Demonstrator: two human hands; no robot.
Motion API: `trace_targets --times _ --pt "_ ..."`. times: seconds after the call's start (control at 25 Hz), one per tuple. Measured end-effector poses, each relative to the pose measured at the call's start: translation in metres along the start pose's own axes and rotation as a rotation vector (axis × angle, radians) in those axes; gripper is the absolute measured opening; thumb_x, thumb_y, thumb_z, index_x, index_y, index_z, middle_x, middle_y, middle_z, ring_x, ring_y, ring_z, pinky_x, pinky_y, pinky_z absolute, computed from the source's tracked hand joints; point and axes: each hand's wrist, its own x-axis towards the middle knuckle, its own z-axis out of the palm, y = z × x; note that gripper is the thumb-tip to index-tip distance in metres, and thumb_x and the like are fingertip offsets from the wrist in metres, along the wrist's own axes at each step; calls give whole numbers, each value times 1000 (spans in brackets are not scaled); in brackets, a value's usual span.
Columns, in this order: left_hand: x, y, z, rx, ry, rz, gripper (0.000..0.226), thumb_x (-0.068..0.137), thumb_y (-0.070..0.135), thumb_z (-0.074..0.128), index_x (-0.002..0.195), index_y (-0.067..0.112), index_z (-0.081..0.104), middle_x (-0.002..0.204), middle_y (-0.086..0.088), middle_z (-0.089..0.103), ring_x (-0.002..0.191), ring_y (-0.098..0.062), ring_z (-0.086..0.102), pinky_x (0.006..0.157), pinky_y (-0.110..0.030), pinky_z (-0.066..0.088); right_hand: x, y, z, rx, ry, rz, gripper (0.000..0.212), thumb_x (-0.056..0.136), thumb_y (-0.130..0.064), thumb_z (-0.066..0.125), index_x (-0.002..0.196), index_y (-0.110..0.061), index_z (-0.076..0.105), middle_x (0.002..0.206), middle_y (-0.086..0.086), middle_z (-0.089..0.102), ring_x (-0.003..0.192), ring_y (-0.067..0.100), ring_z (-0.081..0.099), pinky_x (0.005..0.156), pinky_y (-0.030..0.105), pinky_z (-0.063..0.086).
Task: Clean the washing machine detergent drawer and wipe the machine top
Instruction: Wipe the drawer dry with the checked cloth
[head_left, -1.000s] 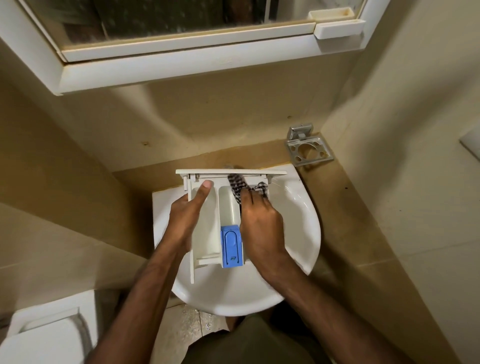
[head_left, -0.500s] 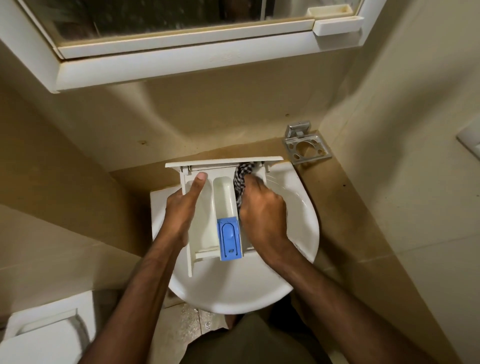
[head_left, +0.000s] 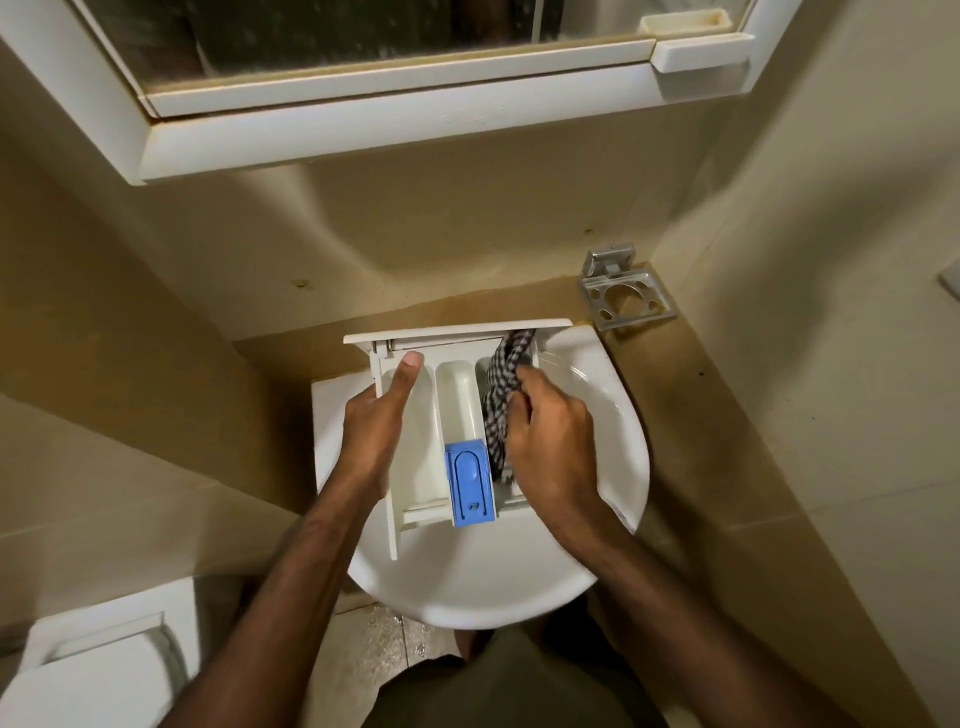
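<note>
Over sink (head_left: 613, 415), right hand (head_left: 550, 447) fingers (head_left: 524, 382) curled around checked cloth (head_left: 501, 395) inside drawer (head_left: 457, 400).

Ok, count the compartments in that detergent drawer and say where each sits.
3. The left compartment lies under the left hand's thumb, the middle one runs up from the blue insert, and the right one holds the checked cloth gripped by the right hand, which hides much of it.

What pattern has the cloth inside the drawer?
The cloth is checked, dark and white; the head view shows it.
</note>
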Motion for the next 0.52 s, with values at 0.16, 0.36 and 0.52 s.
trace_targets --times 0.16,0.36,0.52 --pt "0 -3 6 -23 -5 -18 52 92 65 59 125 25 53 119 5 53 108 -16 49 96 -34 30 -1 -9 -3 310 254 94 25 95 -14 53 116 -12 68 100 -1 76 91 19 71 76 44 59" --pt "5 -7 4 -38 21 -20 42 94 61 59 112 24 55 95 12 57 83 -3 51 87 -29 37 -8 -7 -21 622 299 152 23 94 -8 48 111 -9 63 96 -4 70 92 12 68 74 27 54" --pt "7 -12 5 -10 27 -15 43 91 63 62 112 25 58 104 11 60 95 -10 54 93 -33 34 -7 -21 -14 658 300 109 25 94 -2 50 110 -17 61 103 -9 70 103 14 68 84 24 54"
